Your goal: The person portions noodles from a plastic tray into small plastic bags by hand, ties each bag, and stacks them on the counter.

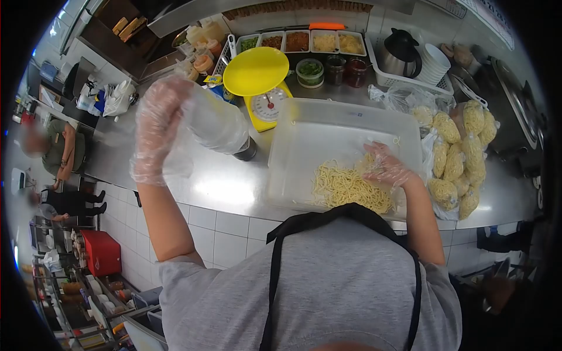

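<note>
The steel tabletop [234, 169] supports a translucent tub [298, 140]. Loose noodles [345, 187] lie inside the tub, toward its near side. The gloved left hand [158, 117] is raised beside clear plastic [216, 120]; its grip cannot be determined. The gloved right hand [386, 167] touches the noodles; whether it grasps any cannot be determined.

Tray [295, 143] partly hidden behind black strap [351, 211]; dial figures [270, 105] illegible

Noodles [351, 192] pale yellow. Tub [293, 137] translucent white. Scale [256, 70] bright yellow, dial [270, 107] white. Shirt [345, 281] mottled grey, apron strap [273, 292] black. Floor tiles [231, 225] white, darker grid lines. Box [100, 251] red. Handle [328, 26] orange.
</note>
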The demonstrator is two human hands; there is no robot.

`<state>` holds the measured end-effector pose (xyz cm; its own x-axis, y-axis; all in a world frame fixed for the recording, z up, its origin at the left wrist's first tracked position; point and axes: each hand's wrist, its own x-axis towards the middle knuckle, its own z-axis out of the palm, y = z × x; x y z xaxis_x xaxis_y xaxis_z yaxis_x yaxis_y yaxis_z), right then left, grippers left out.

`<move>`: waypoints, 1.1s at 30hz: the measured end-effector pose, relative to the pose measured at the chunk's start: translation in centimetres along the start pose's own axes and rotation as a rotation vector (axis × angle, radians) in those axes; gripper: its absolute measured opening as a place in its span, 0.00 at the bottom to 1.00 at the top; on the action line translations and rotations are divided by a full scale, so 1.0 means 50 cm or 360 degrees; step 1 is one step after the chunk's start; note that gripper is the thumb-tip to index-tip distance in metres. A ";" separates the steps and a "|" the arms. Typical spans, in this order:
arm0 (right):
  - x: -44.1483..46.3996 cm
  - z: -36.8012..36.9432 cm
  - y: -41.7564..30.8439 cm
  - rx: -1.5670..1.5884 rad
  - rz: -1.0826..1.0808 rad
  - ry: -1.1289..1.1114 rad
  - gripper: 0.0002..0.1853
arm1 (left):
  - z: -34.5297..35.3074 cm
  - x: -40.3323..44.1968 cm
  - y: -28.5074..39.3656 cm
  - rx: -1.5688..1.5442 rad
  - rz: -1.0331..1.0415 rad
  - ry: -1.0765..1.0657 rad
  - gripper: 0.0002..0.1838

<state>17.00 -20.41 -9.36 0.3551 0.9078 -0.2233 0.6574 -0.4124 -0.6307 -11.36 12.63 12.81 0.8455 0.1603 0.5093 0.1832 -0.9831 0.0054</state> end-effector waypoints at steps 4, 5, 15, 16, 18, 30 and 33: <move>0.001 -0.001 -0.002 -0.0027 0.0001 0.0000 0.45 | -0.007 0.023 -0.044 -0.0627 -0.0293 0.0834 0.12; 0.002 -0.003 0.000 -0.0030 0.0002 0.0009 0.45 | -0.016 0.036 -0.063 -0.0924 -0.0192 0.1173 0.12; 0.003 -0.087 -0.222 0.0987 -0.0937 0.0817 0.62 | 0.018 0.123 0.077 -0.1603 -0.0027 0.1773 0.11; 0.005 -0.092 -0.244 0.1012 -0.1191 0.0896 0.65 | 0.051 0.131 0.095 -0.1666 -0.0064 0.1750 0.10; -0.020 -0.092 -0.302 0.1347 -0.1187 0.0805 0.68 | 0.103 0.147 0.143 -0.1712 -0.0130 0.1693 0.09; -0.023 -0.078 -0.296 0.1572 -0.0827 0.1263 0.60 | 0.264 0.166 0.188 -0.1714 -0.0869 0.1426 0.10; 0.015 -0.076 -0.259 0.1555 -0.0633 0.1229 0.51 | 0.279 0.165 0.225 -0.2006 -0.0728 0.1429 0.11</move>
<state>11.25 -14.68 1.47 0.7515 0.5407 0.3779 0.1700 0.3947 -0.9029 4.67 4.13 5.07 0.2035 0.7904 0.5778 -0.5664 -0.3864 0.7279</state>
